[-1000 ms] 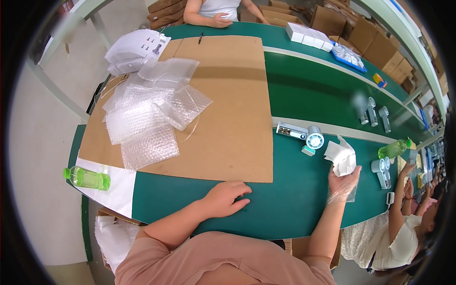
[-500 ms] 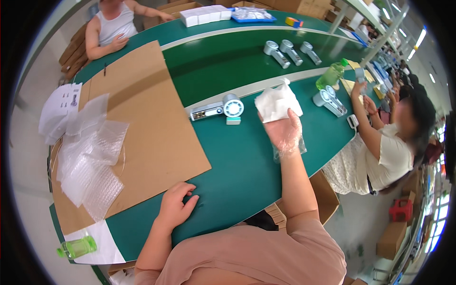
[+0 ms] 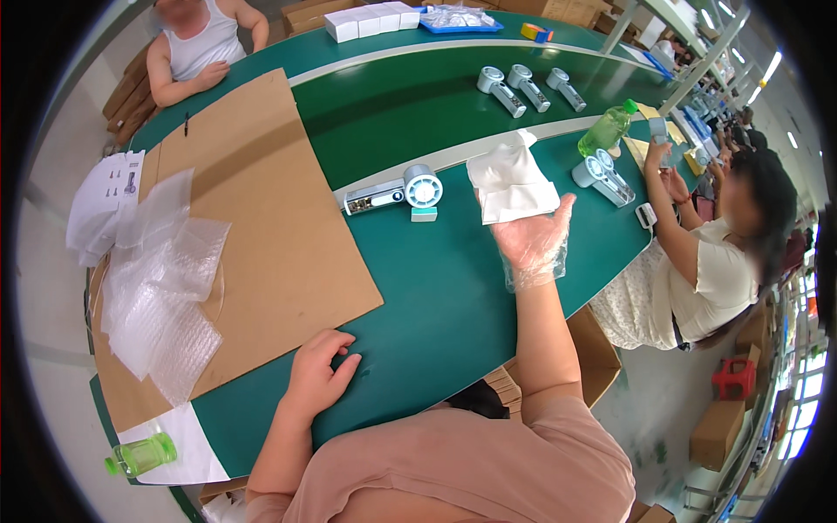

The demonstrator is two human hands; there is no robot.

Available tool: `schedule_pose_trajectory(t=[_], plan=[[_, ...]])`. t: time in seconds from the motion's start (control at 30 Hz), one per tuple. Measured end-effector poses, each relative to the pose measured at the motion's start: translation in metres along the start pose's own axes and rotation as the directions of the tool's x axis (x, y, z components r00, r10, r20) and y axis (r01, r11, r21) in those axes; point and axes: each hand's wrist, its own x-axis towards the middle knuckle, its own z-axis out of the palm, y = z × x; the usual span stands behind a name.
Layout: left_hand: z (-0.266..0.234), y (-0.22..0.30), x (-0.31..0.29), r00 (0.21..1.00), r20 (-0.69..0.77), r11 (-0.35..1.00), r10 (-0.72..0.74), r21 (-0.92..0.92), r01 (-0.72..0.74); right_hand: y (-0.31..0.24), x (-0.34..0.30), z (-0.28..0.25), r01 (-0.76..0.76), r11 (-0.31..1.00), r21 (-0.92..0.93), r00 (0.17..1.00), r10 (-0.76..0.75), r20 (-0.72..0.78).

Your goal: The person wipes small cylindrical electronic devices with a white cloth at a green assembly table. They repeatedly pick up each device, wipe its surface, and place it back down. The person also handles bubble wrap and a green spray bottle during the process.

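My right hand [image 3: 532, 242] is palm up over the green table, with a folded white cloth [image 3: 511, 185] lying across its fingers. Its thumb stands out to the side, and crinkled clear plastic [image 3: 534, 272] wraps the wrist. My left hand [image 3: 323, 370] rests on the table's near part, empty, its fingers loosely bent and the thumb apart. Between and beyond the hands, a silver-grey handheld fan [image 3: 424, 187] lies on its side, its round head to the right. A small teal-and-white block [image 3: 424, 214] sits just below that head.
Left lies a cardboard sheet [image 3: 261, 261] with bubble wrap bags [image 3: 166, 296] and a printed sheet [image 3: 109, 196]. Several more fans [image 3: 602, 179] lie beyond and right, near a green bottle [image 3: 610, 127]. One co-worker [image 3: 711, 261] handles a device at right; another [image 3: 200, 52] sits across.
My right thumb has swung off the cloth and outward, and the cloth now lies flatter over the fingers. My left hand stays in place. The person across has drawn one arm back.
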Motion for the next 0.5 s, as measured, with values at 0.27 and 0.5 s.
schedule_pose_trajectory(t=[0.27, 0.5], plan=[[-0.001, -0.001, 0.0, 1.0, 0.008, 1.0, 0.008, 0.007, -0.008, -0.005, 0.007, -0.029, -0.05, 0.998, -0.024, 0.996, 0.051, 0.067], [0.001, -0.002, -0.001, 1.0, 0.001, 1.0, 0.013, 0.017, -0.013, -0.004, 0.006, -0.011, -0.004, 1.0, -0.025, 0.998, 0.003, -0.065]])
